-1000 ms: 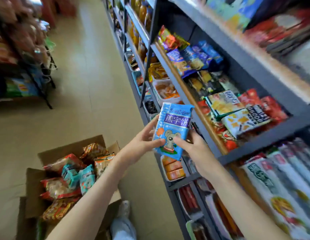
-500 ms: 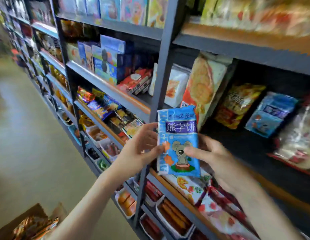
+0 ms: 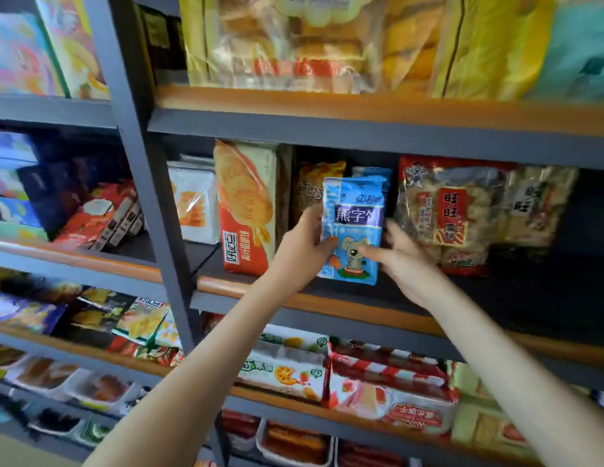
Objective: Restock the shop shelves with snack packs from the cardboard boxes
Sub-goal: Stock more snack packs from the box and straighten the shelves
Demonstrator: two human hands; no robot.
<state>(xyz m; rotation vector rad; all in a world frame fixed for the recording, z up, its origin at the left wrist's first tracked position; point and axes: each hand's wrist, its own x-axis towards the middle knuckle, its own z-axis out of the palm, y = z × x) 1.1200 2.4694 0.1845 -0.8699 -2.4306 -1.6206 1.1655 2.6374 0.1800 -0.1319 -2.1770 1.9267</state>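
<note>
We see a blue pack [image 3: 352, 230] of thin plastic film, glossy, with some wrinkles at its top seam. The red pack [image 3: 246, 210] to its left has the same shiny film, smooth on the front. The bags [image 3: 452, 210] on the right are clear plastic and we see the crackers through them. The post [image 3: 142, 183] and the shelf rails [image 3: 361, 134] look like metal with matt grey paint. The edge strips [image 3: 327, 104] have an orange-brown wood look with a soft shine. The boxes [image 3: 20, 52] at top left look like glossy printed card. The trays [image 3: 260, 448] at the bottom are white plastic.

Blurred, edge-cropped bags [image 3: 293, 45] on top shelf [image 3: 361, 107]
</note>
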